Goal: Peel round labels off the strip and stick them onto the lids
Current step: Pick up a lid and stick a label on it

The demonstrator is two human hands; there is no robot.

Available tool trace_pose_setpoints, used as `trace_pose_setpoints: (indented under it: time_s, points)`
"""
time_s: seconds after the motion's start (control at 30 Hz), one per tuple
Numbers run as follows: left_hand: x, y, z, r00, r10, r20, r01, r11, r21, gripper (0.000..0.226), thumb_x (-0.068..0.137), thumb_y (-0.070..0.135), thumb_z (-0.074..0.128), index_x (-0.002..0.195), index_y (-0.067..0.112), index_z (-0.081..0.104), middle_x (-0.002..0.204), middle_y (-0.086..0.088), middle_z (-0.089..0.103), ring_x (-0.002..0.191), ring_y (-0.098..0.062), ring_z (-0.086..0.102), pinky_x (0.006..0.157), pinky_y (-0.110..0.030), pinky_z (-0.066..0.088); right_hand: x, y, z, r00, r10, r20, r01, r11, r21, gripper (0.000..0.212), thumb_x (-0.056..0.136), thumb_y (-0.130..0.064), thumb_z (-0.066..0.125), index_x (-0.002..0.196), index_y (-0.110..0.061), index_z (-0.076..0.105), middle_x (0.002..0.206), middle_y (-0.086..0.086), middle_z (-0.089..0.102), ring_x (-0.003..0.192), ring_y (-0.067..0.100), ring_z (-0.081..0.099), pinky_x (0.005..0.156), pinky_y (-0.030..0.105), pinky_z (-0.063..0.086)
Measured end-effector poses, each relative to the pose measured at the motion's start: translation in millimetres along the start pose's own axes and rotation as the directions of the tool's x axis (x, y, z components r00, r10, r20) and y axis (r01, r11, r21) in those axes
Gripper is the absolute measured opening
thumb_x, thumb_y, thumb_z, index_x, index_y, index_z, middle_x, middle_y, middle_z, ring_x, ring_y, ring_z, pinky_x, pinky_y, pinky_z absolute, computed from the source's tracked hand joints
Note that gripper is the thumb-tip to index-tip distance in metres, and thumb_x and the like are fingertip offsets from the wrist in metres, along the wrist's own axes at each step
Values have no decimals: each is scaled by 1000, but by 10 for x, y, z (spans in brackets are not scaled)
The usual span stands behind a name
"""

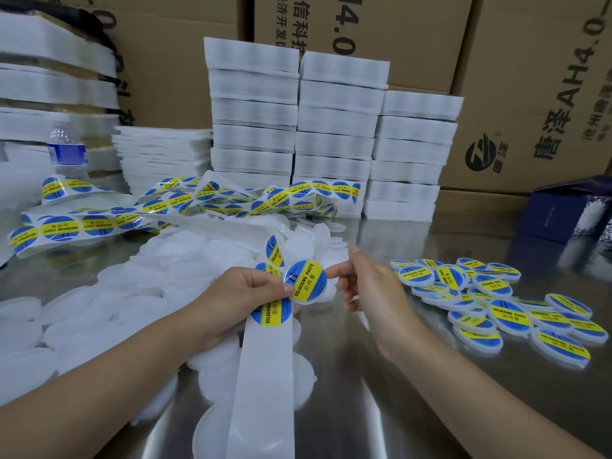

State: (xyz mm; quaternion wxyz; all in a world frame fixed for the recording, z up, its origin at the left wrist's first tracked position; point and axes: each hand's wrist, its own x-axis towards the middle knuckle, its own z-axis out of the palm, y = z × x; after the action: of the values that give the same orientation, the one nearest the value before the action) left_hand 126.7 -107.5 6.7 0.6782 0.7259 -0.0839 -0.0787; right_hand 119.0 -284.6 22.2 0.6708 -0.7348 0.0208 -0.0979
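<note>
A person's left hand (238,293) curls its fingers round the label strip (265,376), the thumb pinning a labelled lid (306,283) just past the fingertips. The right hand (374,293) touches the lid's rim with a straight index finger, the thumb lifted clear and the other fingers loosely curled. Finished lids (496,309) lie beyond the right fingers on the steel surface (397,409). Bare lids (99,309) lie outside the left.

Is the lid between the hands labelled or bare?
Labelled: a blue-and-yellow round label covers the lid, which the left hand grips while the right hand touches its edge.
</note>
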Motion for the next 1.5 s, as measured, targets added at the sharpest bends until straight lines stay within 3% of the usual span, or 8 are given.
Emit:
trace_pose_setpoints:
  time_s: [0.23, 0.37, 0.6, 0.9, 1.03, 1.13, 1.23, 1.5]
  points:
    - [12, -6, 0, 1000, 7, 0, -7, 1000, -3, 17, 66, 27, 72, 71, 13, 79, 78, -10, 75, 62, -10, 67, 60, -19, 55, 25, 15, 3, 1000, 1, -4, -1, 1000, -28, 56, 99, -34, 37, 57, -17, 70, 63, 2, 49, 52, 14, 41, 51, 26, 35]
    - [20, -21, -8, 1000, 17, 1, -17, 1000, 13, 13, 77, 21, 70, 72, 13, 79, 81, -12, 75, 63, -11, 67, 62, -19, 55, 29, 42, 14, 1000, -16, 15, 17, 998, -59, 60, 99, -36, 36, 52, -21, 71, 64, 2, 50, 53, 15, 41, 56, 29, 35]
    - [10, -10, -5, 1000, -4, -17, 5, 1000, 16, 14, 77, 21, 71, 71, 11, 78, 76, -11, 74, 59, -12, 67, 56, -19, 54, 52, 54, 7, 999, -37, -15, 36, 996, -84, 61, 98, -36, 36, 49, -25, 70, 66, 1, 53, 59, 15, 44, 64, 34, 37]
    - [12, -17, 6, 1000, 18, -24, -17, 999, 32, 18, 83, 20, 67, 69, 17, 79, 77, -9, 75, 61, -11, 67, 59, -19, 54, 87, 74, -28, 993, -84, -79, 81, 996, -48, 50, 96, -34, 41, 57, -23, 69, 63, -3, 52, 57, 13, 45, 60, 30, 35]
    - [-5, -6, 8, 1000, 21, 17, -22, 999, 33, 15, 70, 31, 71, 69, 18, 79, 75, -5, 75, 61, -10, 68, 57, -18, 53, 54, 106, -15, 990, -139, 2, 138, 981, -132, 31, 93, -43, 46, 74, -27, 64, 64, -11, 57, 60, 8, 50, 61, 26, 38]
    - [-5, -13, -14, 998, 46, 51, -48, 998, 34, 30, 53, 42, 73, 72, 19, 79, 83, -7, 76, 69, -13, 70, 65, -21, 55, 20, 176, 18, 975, -174, 136, 204, 948, -243, 29, 87, -56, 48, 82, -30, 60, 62, -13, 56, 59, 5, 53, 64, 27, 43]
    - [2, -28, -27, 993, 71, 91, -73, 997, 20, 34, 50, 42, 75, 72, 17, 79, 85, -10, 76, 73, -16, 70, 70, -23, 57, -11, 236, 39, 946, -227, 232, 297, 894, -337, 33, 81, -62, 50, 94, -32, 59, 53, -14, 49, 51, 0, 46, 52, 17, 36]
    - [4, -44, -31, 991, 95, 99, -104, 990, 93, 31, 48, 45, 75, 63, 18, 77, 81, -15, 74, 70, -17, 65, 69, -25, 53, -25, 266, 37, 922, -298, 246, 376, 839, -394, 36, 76, -61, 59, 95, -30, 59, 52, -23, 52, 52, -4, 47, 50, 11, 33]
